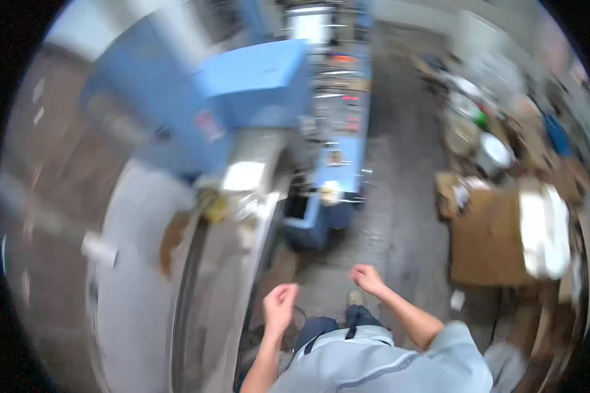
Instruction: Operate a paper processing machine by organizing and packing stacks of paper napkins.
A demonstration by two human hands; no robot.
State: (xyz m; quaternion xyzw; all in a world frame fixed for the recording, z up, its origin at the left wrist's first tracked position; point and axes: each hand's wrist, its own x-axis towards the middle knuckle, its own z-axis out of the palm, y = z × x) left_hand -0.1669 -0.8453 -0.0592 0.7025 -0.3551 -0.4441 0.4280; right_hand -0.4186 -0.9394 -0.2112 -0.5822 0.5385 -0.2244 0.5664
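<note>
My left hand (280, 306) hangs in the air beside the long metal-edged machine bed (254, 281), its fingers curled in and nothing visible in them. Ahead of my body, over the floor, my right hand (368, 279) is loosely closed too, apart from any object. The nearest thing beyond both hands is the blue end of a machine control unit (306, 230), with buttons and red lit displays along its top. Motion blur smears much of the picture.
A large blue machine housing (255, 82) stands ahead on the left. Along the right lie a brown cardboard box (488, 239), a white bundle (543, 232) and a white round container (495, 152) among clutter. A grey floor strip (400, 157) runs between.
</note>
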